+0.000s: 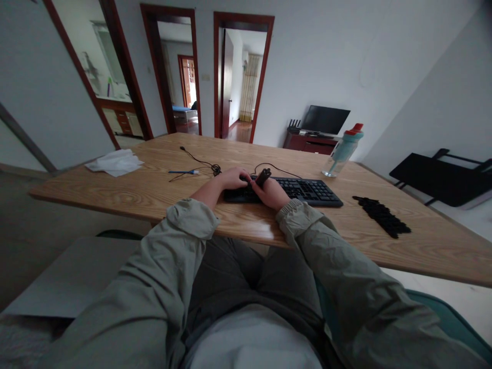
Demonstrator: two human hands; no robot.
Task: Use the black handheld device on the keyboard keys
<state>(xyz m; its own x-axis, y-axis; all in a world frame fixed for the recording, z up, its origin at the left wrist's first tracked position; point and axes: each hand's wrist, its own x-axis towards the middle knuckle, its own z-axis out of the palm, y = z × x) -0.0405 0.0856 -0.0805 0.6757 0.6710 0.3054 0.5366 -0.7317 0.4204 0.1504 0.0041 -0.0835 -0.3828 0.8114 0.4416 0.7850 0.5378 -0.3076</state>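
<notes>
A black keyboard [313, 191] lies on the wooden table in front of me, with both hands over its left half. My right hand [273, 195] is closed round a dark, stubby cylindrical handle [263, 177], its upper end tilted up and away from me. What the handle's lower end looks like is hidden by my fingers. My left hand [232, 178] rests at the keyboard's left end, fingers curled and pressed together close to my right fingertips. Whatever those left fingers may hold is too small to make out. The keyboard's black cable [216, 169] lies bunched behind my left hand.
Left of the cable lies a thin blue stick with a pale end [184, 171]. Crumpled white tissue [115, 162] sits at the table's left. A clear bottle with a red lid [343, 151] stands behind the keyboard's right end. A bumpy black bundle [382, 216] lies further right.
</notes>
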